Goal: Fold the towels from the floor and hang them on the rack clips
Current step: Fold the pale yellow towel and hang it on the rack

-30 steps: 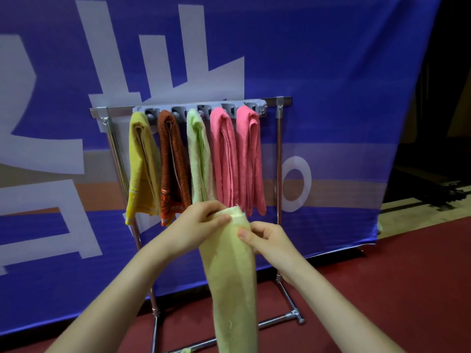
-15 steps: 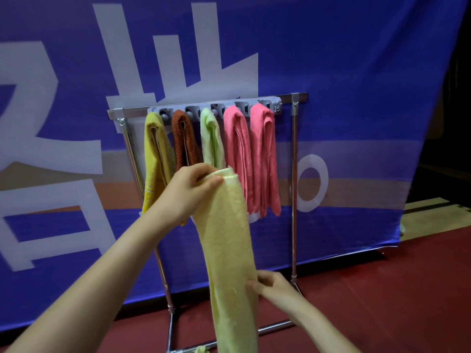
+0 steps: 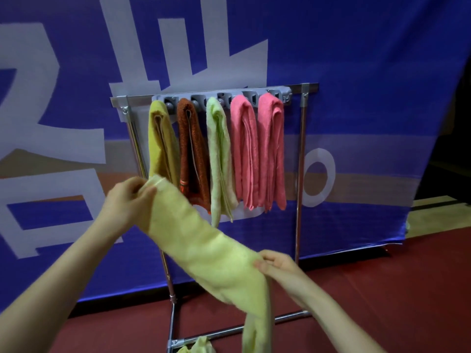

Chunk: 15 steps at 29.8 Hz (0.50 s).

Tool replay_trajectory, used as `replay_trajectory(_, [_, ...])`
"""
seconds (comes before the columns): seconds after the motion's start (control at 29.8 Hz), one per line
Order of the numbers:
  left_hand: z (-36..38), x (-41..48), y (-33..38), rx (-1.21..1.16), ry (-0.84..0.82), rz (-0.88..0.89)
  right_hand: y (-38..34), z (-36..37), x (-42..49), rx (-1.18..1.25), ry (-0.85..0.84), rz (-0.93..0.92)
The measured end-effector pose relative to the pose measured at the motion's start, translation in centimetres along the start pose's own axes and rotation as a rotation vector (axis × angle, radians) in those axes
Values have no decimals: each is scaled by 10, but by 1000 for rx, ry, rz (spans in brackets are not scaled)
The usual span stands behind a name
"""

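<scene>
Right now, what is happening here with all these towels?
A person is folding a pale yellow towel in front of the rack. The left hand pinches its upper end and the right hand holds it lower down, so it stretches slanted between them. Five folded towels already hang from the clips. Another pale cloth lies on the floor by the rack's base.

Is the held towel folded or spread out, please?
Folded: the towel is a narrow strip stretched between left hand and right hand, tail hanging.
</scene>
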State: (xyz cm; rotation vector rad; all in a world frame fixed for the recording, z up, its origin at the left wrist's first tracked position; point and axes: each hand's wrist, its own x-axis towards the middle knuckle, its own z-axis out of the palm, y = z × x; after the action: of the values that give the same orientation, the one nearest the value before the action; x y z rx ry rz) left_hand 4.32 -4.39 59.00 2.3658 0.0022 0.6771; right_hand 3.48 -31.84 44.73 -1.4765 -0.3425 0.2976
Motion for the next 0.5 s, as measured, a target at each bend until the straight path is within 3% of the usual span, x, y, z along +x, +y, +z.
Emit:
replay_trajectory(0.1, [19, -15, -30, 137, -121, -131, -27, -3, 2, -10, -53, -32])
replay_trajectory(0.17, [35, -31, -33, 93, -255, -164, -46, 2, 4, -34, -96, -38])
replay_trajectory(0.34, [69, -69, 32, -498, -614, -31, -78, 15, 10, -123, -200, -35])
replay_trajectory(0.5, [88, -73, 58, -735, -618, 8, -93, 12, 2, -119, -208, -31])
